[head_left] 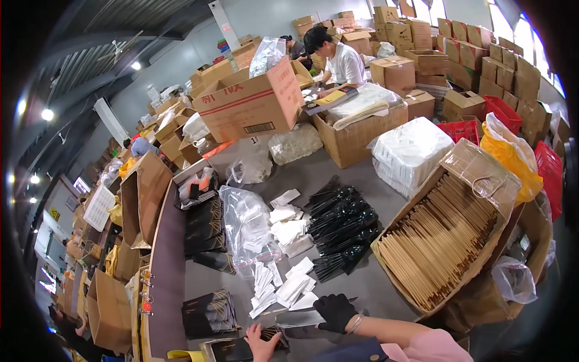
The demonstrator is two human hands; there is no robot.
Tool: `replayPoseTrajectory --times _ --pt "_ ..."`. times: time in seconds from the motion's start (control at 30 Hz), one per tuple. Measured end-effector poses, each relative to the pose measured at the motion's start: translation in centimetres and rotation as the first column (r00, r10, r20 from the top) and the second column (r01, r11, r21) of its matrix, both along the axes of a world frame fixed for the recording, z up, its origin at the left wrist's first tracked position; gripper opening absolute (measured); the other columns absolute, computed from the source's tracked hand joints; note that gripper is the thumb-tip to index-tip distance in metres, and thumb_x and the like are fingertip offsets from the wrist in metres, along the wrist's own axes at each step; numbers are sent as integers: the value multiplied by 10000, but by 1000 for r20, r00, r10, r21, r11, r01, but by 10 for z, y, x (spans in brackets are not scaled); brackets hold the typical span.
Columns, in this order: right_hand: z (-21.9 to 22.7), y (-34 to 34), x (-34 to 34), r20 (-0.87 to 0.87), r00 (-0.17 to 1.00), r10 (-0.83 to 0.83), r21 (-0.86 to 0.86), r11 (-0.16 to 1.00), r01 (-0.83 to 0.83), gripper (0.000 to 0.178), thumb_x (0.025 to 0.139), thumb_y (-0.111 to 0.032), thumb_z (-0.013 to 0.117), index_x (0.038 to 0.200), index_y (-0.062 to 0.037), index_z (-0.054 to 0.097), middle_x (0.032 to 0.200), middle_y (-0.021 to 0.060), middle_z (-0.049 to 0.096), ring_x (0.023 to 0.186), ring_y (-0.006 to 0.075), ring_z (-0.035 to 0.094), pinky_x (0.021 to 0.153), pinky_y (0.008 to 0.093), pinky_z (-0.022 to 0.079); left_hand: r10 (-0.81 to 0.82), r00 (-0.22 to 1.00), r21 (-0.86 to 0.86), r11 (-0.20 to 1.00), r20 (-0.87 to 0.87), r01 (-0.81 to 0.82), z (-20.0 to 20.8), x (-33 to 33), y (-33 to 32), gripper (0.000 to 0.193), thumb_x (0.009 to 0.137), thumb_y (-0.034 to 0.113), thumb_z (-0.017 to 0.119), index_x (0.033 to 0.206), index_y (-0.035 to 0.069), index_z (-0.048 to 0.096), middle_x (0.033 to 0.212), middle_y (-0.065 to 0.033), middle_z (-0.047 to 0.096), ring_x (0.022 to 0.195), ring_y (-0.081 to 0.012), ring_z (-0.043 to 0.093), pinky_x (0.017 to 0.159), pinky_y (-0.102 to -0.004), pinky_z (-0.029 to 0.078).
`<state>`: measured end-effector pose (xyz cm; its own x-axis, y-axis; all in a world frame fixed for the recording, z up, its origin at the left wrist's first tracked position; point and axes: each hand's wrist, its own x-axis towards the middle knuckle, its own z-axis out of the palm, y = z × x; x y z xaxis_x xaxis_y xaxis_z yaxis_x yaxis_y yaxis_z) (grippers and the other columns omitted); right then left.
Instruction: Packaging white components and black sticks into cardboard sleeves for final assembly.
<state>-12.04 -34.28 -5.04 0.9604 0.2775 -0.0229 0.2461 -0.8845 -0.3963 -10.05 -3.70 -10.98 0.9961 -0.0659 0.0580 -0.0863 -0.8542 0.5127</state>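
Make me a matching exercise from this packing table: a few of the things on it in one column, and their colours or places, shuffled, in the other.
Things
1. plastic cutlery pile
2. chopsticks
3. napkin packets
4. right hand

Descriptions
A. white, scattered at the table's middle near the front
B. in a black glove, resting on the grey table
C. tan, packed in an open cardboard box on the right
D. black, heaped at the table's centre

Pairs: 1-D, 2-C, 3-A, 4-B
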Motion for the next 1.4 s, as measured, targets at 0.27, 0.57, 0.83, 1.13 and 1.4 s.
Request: replayPoseTrajectory --times 0.27,0.57,0.83,1.13,1.4 --pt "11 2 -8 -20 996 85 -140 986 -87 626 724 -521 705 1142 -81 550 1039 113 602 957 277 595 775 431 446 24 999 -47 999 -44 -26 8 -3 -2 700 631 445 831 1153 33 614 1240 -150 564 1274 -381 419 1082 -522 267" --pt "17 3 -9 -86 993 84 -143 985 -96 646 717 -464 732 1196 -80 531 1105 134 589 1032 292 578 816 456 437 30 994 -95 995 -102 -40 8 -2 -5 733 643 500 804 1175 32 615 1292 -106 568 1341 -382 340 1112 -618 135" --pt "7 29 -8 -84 982 169 -107 978 -178 615 711 -486 736 1136 -83 551 1063 120 604 1009 293 603 809 460 466 34 993 -81 996 -112 -43 8 -5 -6 762 646 530 793 1189 28 611 1306 -113 555 1347 -384 321 1109 -631 105" --pt "-55 68 21 215 955 204 256 932 -257 651 654 -525 713 1146 -113 604 1095 137 619 1031 323 579 876 479 411 -150 967 -129 984 -206 125 27 16 -1 634 732 417 765 1222 56 587 1292 -129 550 1232 -344 458 1083 -582 223" --pt "-40 -178 -71 180 558 -810 492 566 662 299 839 -80 679 1114 -18 576 1103 89 578 1060 221 543 965 353 426 -170 966 6 985 193 172 15 87 1 378 746 147 736 1099 55 637 1057 -130 623 1014 -347 551 861 -415 463"
